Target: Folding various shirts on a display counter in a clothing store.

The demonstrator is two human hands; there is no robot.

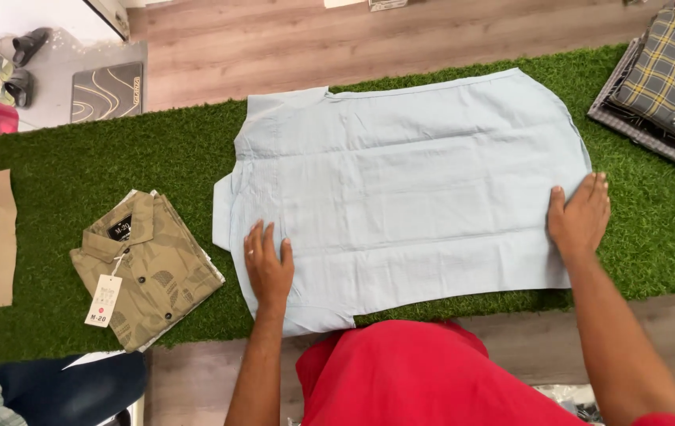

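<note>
Far to the left, a folded brown shirt (146,268) lies on the green mat (53,170), well apart from your hands. The light blue shirt (408,189) lies flat in the middle of the mat, right in front of you. Its long side runs from left to right, with the collar end on the left. Your left hand (268,264) rests open and flat on the near left part of the blue shirt. Your right hand (580,214) rests open and flat on the right edge. Both hands touch it. A pile of checked shirts (665,79) sits far to the right.
</note>
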